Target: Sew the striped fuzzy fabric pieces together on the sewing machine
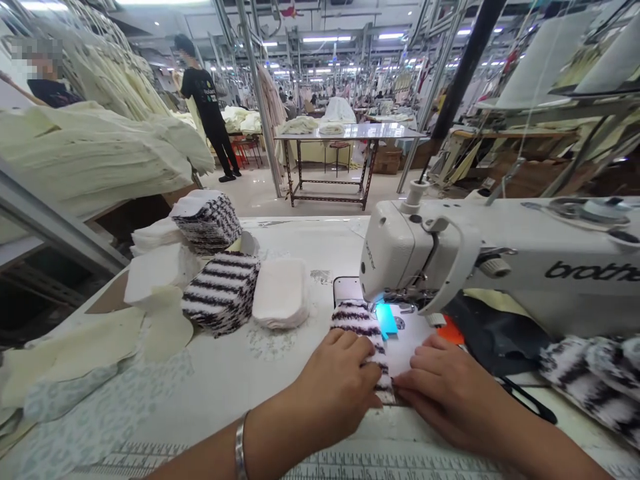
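Item: striped piece (355,317), fluffy, dark and white. It lies at the near left of the machine head, partly under your left hand (345,370).
Your left hand: fingers bent and resting on the cloth, likely to keep it flat and square; whether they also pinch it, you cannot tell from this view.
Your right hand (440,387): fingers curled together, tips at the piece's near right edge, probably to steady that side; a firm grip cannot be made out.
Sewing machine (500,247): at right, its head just beyond your hands. A bright blue patch (387,320) shows beside the cloth, below the head.
Stock, at left: a striped stack (220,293) beside a white stack (280,293), with further stacks behind. They stand squared up, apparently so that single pieces lift off easily, within reach of your left hand.
Right side: a striped heap (600,380), loosely piled beyond your right forearm.
Near edge: a printed ruler (350,463), presumably for measuring at the seat; its figures are too small to read.
Writing: "brother" in dark letters along the machine arm, the end cut off by the frame edge; smaller lettering on the head's left face. A standing person's shirt (203,87) bears pale lettering, not securely legible.
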The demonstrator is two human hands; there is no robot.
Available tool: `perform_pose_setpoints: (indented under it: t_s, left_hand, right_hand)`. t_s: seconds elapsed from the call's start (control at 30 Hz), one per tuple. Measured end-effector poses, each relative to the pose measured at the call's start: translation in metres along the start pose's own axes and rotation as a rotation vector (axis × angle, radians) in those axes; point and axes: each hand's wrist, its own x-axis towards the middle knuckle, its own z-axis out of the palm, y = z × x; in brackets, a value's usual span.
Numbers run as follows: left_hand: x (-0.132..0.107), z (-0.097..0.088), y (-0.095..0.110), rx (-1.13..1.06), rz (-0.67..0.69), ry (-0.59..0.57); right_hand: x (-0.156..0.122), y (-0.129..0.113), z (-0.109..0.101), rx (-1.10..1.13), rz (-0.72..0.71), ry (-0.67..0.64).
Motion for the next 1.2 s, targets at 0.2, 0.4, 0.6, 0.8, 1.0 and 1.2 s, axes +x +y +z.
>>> perform_pose_setpoints:
  t_s: [0.2, 0.4, 0.6, 0.8, 1.0, 1.2]
  left_hand:
    - [0.002, -0.008, -0.005, -0.051, 0.026, 0.221]
    - [0.004, -0.001, -0.006, 0.156, 0.149, 0.206]
    - [0.002, 0.012, -0.001, 0.089, 0.144, 0.153]
    - [0.000, 0.021, -0.006, 0.074, 0.121, 0.251]
    - [-0.002, 0.025, -0.012, 0.077, 0.139, 0.280]
    - [-0.003, 0.022, -0.011, 0.116, 0.158, 0.203]
  right_hand:
    - [0.004, 0.000, 0.013, -0.072, -0.058, 0.078]
    - [0.008, -0.001, 0.036, -0.065, -0.068, 0.225]
    - [0.006, -0.006, 0.032, 0.021, 0.064, 0.238]
    - [0.003, -0.001, 0.024, 0.129, 0.077, 0.249]
    - [0.001, 0.006, 0.025, -0.044, -0.030, 0.313]
    - [0.007, -0.002, 0.031, -0.148, -0.108, 0.334]
